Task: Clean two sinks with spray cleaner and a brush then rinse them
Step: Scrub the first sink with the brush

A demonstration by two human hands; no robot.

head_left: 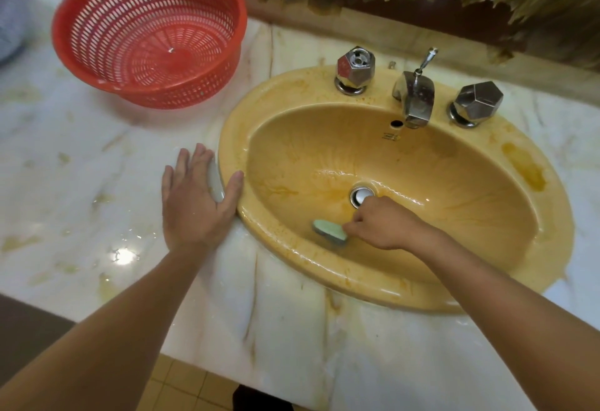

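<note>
Scrubbing the yellow sink

The right hand (384,224) is curled tight around a small green brush (329,231), pressed on the wet inside wall of the yellow oval sink (324,268), at 7 o'clock from the silver drain (361,196). The left hand (194,199) lies flat, fingers spread wide, on the white marble bench (81,183), thumb touching the sink's rim. A red plastic basket (149,31) sits at 11 o'clock.

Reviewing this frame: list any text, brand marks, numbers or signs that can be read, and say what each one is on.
None can be read.
Small dark maker's mark on the sink wall below the overflow hole: too small and blurred to read.
Left tap knob, faucet spout, right tap knob, red basket, brush: no lettering visible.
</note>
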